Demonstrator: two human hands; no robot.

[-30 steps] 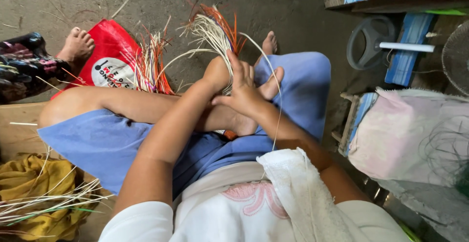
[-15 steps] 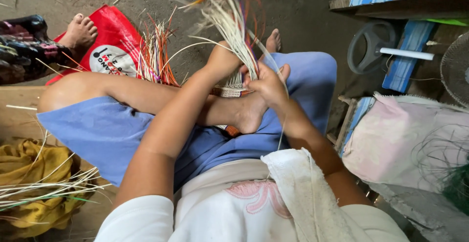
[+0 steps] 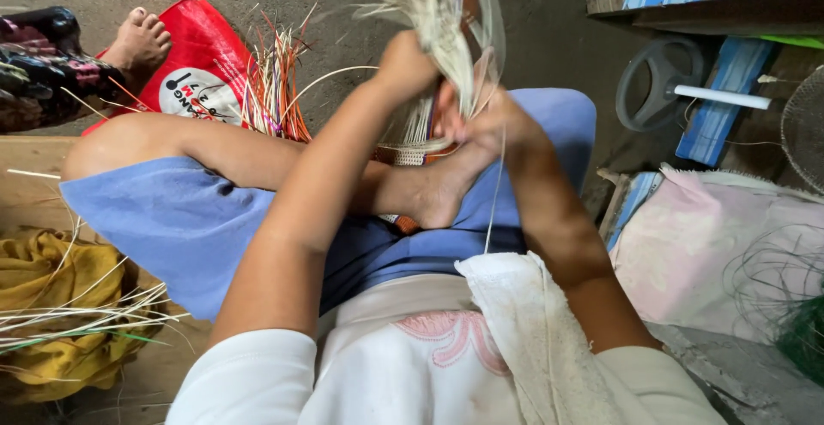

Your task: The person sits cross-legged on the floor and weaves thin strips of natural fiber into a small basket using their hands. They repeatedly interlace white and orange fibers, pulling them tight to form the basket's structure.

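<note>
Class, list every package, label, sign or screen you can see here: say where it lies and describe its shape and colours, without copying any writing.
Red woven sack: flat on the ground at upper left, beside a bare foot and under a bundle of orange and pale strips; it bears a round white printed patch with dark marks.
No signs or screens in view.

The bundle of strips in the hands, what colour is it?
Pale straw, almost cream; the bundle of strips shows best in the head view.
</note>
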